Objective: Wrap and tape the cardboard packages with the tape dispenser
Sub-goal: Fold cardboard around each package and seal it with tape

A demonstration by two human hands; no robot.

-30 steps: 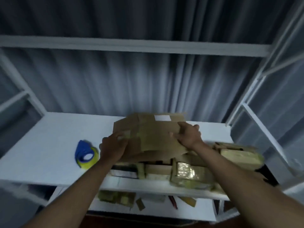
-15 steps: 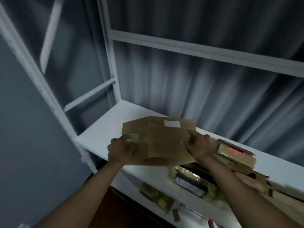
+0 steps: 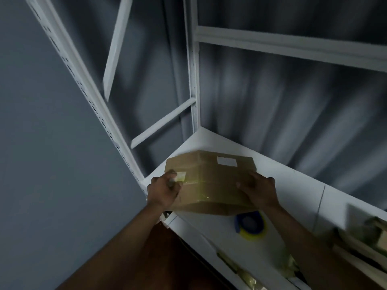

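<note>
A person's two bare forearms reach forward from the bottom of the view toward a white metal shelf (image 3: 209, 141) set against a dark, pleated curtain (image 3: 272, 105). Both hands hold a flat brown cardboard package (image 3: 211, 181) just above the left end of the shelf board. The left hand (image 3: 164, 190) has its grip closed on the package's left edge, fingers curled round it beside a small pale label (image 3: 181, 176). The right hand (image 3: 259, 190) has its grip on the near right corner, fingers bent over the top face and the palm against the side. A second white label (image 3: 227, 161) sits on the package's far top surface, and a glossy band of clear tape (image 3: 201, 191) runs across the near part of the box. Directly below the package's near edge, resting on the shelf board and partly hidden by the box and the right wrist, lies the tape dispenser (image 3: 250, 226), blue with a yellow roll. At the right edge of the view more cardboard packages (image 3: 372, 233) are piled on the same board, blurred and cut off by the frame. Under the board, further taped bundles (image 3: 249, 279) show on a lower level, too dim to tell apart. The shelf's perforated white upright (image 3: 88, 84) slants up the left side, with a plain grey wall (image 3: 41, 143) beyond it and a dark reddish floor (image 3: 167, 258) visible between the forearms.
</note>
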